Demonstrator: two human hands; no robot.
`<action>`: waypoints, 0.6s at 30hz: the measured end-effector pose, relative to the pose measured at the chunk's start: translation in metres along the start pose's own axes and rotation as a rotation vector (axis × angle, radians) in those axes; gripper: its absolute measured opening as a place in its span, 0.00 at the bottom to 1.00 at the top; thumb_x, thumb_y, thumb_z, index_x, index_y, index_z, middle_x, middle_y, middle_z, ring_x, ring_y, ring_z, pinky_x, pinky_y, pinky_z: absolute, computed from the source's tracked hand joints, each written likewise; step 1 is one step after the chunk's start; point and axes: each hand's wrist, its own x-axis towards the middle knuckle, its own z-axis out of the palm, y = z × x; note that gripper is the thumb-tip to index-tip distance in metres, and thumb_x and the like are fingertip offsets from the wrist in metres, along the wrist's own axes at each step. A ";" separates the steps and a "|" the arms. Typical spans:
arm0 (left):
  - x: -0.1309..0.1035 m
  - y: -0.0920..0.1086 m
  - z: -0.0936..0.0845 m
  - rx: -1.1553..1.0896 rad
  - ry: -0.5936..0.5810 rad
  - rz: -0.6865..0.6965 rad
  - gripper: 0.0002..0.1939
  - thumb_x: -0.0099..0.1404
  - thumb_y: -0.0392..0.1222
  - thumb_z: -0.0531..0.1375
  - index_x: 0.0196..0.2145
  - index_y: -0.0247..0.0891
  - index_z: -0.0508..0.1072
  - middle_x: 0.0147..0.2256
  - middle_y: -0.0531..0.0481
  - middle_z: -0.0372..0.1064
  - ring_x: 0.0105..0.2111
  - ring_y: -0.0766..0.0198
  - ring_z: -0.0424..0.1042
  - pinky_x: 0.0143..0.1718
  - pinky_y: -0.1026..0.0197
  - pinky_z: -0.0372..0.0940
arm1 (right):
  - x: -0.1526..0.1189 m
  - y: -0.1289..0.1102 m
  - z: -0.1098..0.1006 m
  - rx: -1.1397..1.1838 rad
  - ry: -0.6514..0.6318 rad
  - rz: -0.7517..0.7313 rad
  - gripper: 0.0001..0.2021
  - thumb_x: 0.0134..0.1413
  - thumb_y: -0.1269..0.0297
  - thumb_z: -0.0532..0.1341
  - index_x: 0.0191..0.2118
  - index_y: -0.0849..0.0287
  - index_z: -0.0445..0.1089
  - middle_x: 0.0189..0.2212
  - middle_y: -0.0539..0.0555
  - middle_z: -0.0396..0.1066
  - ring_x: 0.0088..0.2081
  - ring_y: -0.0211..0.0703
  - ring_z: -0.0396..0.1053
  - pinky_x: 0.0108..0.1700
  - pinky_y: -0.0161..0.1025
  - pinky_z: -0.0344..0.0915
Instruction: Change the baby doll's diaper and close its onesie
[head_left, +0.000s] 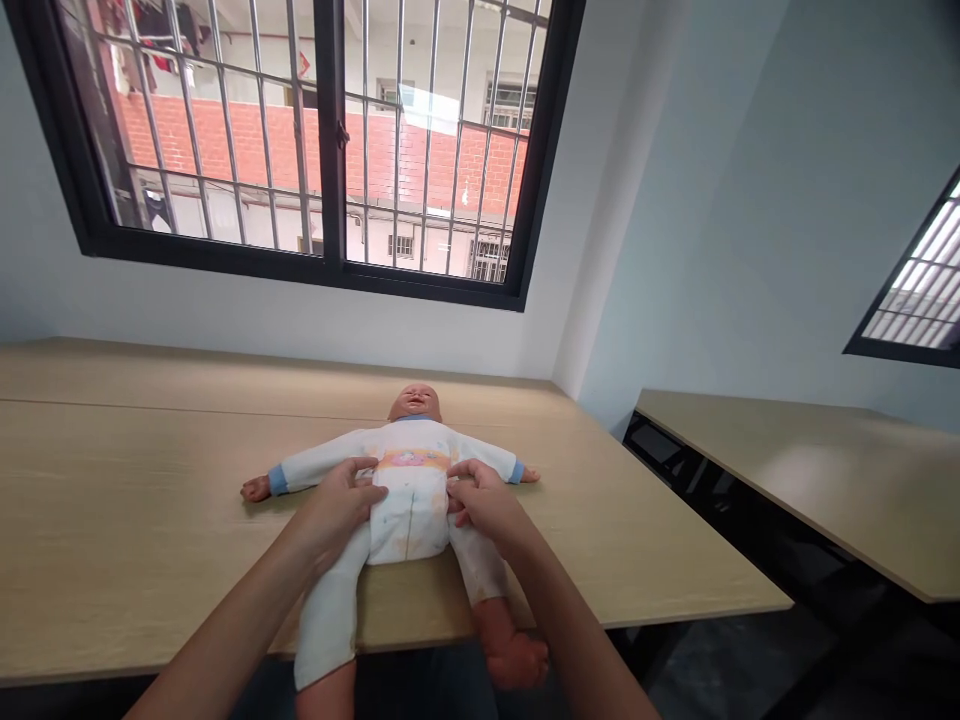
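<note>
A baby doll (416,435) lies on its back on the table, its head away from me and its arms spread. It wears a white top with blue cuffs and white leggings. Around its hips is a white diaper (409,525), with an orange and pink printed band at the waist. My left hand (346,500) is closed at the diaper's left side, thumb resting on the front. On the opposite side, my right hand (486,500) grips the diaper's edge with bent fingers. Some fingertips are hidden under the sides.
The doll lies on a light wooden table (150,520), its legs reaching over the near edge. A second wooden table (825,470) stands to the right across a gap. Behind is a wall with a barred, black-framed window (330,150).
</note>
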 end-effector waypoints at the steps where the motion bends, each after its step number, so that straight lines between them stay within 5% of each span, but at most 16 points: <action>1: 0.001 -0.001 0.001 -0.018 -0.017 -0.006 0.34 0.47 0.38 0.68 0.53 0.36 0.65 0.29 0.56 0.69 0.32 0.62 0.74 0.37 0.61 0.68 | 0.002 0.001 0.001 -0.025 -0.015 -0.001 0.09 0.55 0.70 0.59 0.43 0.60 0.65 0.25 0.47 0.67 0.25 0.34 0.67 0.23 0.29 0.59; 9: -0.003 0.006 0.008 -0.191 -0.114 -0.115 0.35 0.49 0.30 0.62 0.56 0.38 0.63 0.36 0.49 0.74 0.38 0.60 0.76 0.41 0.60 0.70 | 0.016 0.001 -0.007 0.094 -0.235 0.065 0.12 0.57 0.68 0.60 0.47 0.59 0.65 0.22 0.44 0.62 0.21 0.30 0.59 0.20 0.28 0.38; 15: -0.015 0.003 -0.007 0.021 -0.083 -0.018 0.35 0.55 0.41 0.66 0.58 0.39 0.59 0.34 0.52 0.73 0.35 0.59 0.75 0.37 0.60 0.68 | 0.005 -0.001 -0.012 -0.098 -0.048 0.019 0.10 0.57 0.65 0.61 0.44 0.59 0.65 0.26 0.49 0.70 0.24 0.36 0.69 0.23 0.29 0.57; 18: -0.021 -0.002 -0.018 0.231 -0.063 0.044 0.33 0.57 0.46 0.66 0.57 0.38 0.60 0.36 0.50 0.74 0.40 0.53 0.76 0.38 0.58 0.68 | -0.008 -0.004 -0.013 -0.170 -0.001 0.009 0.11 0.57 0.64 0.62 0.45 0.60 0.64 0.27 0.49 0.72 0.22 0.35 0.69 0.24 0.31 0.59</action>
